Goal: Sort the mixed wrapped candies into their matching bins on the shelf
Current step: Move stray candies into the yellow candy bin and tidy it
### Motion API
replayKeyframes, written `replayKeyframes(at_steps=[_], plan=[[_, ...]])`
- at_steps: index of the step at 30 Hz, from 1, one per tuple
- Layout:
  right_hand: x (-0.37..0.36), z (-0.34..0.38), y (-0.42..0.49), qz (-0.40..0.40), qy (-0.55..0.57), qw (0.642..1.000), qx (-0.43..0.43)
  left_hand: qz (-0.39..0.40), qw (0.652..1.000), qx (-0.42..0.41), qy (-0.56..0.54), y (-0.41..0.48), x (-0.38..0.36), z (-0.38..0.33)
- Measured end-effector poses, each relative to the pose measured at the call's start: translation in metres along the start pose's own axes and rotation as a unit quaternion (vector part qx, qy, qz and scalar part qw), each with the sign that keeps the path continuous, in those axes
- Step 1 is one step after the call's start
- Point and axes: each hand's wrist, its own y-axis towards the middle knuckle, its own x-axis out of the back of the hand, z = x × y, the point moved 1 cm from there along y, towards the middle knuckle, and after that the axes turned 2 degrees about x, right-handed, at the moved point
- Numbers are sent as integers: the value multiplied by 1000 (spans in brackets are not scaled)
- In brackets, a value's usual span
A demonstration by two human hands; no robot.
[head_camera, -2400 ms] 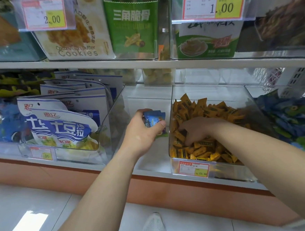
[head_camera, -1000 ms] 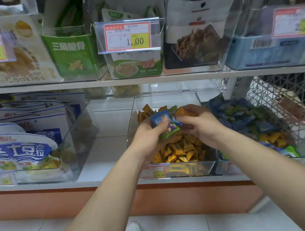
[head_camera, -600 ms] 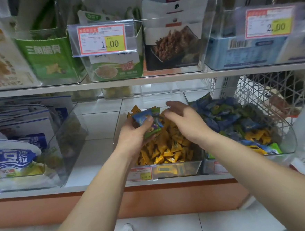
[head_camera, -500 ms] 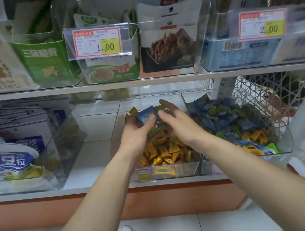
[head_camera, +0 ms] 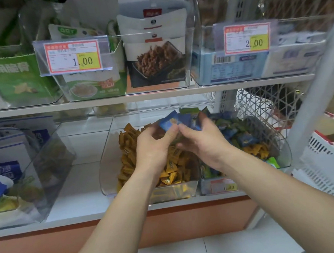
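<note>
A clear bin point(head_camera: 106, 170) on the lower shelf holds yellow wrapped candies point(head_camera: 171, 173). To its right a second clear bin point(head_camera: 283, 157) is filled mostly with blue and green wrapped candies point(head_camera: 240, 135), with some yellow ones point(head_camera: 259, 151) mixed in. My left hand point(head_camera: 153, 147) and my right hand point(head_camera: 205, 143) meet above the yellow bin. Between their fingertips is a bunch of blue wrapped candies point(head_camera: 173, 122). Both hands pinch the bunch; how many pieces it holds is blurred.
A clear bin of white and blue snack bags point(head_camera: 11, 172) stands at the left, with bare shelf point(head_camera: 80, 172) between it and the yellow bin. The upper shelf carries boxes and price tags point(head_camera: 72, 56). A white mesh basket point(head_camera: 326, 162) sits at the right.
My view shifted right along the shelf. My left hand carried the blue candies from the bare gap to above the yellow bin, and my right hand left the yellow candies and joined it.
</note>
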Motion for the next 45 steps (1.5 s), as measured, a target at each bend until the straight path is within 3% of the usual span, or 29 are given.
replayKeyframes(at_steps=[2, 4, 6, 8, 10, 11, 14, 18, 22, 25, 27, 30, 34, 37, 40, 45], plan=[[21, 5, 4, -67, -186, 976, 92, 18, 998, 5, 56, 1, -1, 2], [46, 9, 7, -111, -398, 892, 183, 31, 983, -35, 179, 3, 4, 5], [75, 6, 11, -103, -528, 816, 212, 35, 956, -69, 284, 5, 12, 5], [98, -2, 16, -67, -647, 746, 145, 37, 932, -82, 350, 7, 22, 6], [109, -10, 21, -23, -754, 656, 23, 37, 908, -89, 408, 9, 32, 6], [111, -11, 23, -8, -771, 637, -26, 36, 898, -92, 428, 11, 38, 5], [107, -10, 29, -11, -764, 642, -71, 29, 879, -93, 468, 15, 59, 3], [86, -2, 27, -33, -784, 620, -9, -6, 865, -92, 494, 21, 94, 1], [35, 6, 21, -3, -730, 670, 135, -48, 863, -69, 498, 23, 127, 5], [-12, -5, 24, 89, -675, 724, 113, -35, 872, 1, 488, 22, 146, 16], [-43, -22, 36, 169, -656, 730, 88, -13, 879, 30, 475, 21, 154, 23], [-82, -51, 69, 238, -656, 714, 49, -8, 883, 21, 468, 21, 163, 26], [-109, -85, 124, 202, -695, 687, 63, 4, 887, 15, 461, 23, 170, 29], [-109, -107, 150, 186, -726, 662, 13, 20, 890, -5, 455, 20, 170, 32], [-109, -128, 160, 220, -768, 602, -25, 21, 890, -16, 455, 20, 174, 34], [-119, -124, 150, 332, -738, 582, -76, 21, 894, -3, 448, 21, 175, 31]])
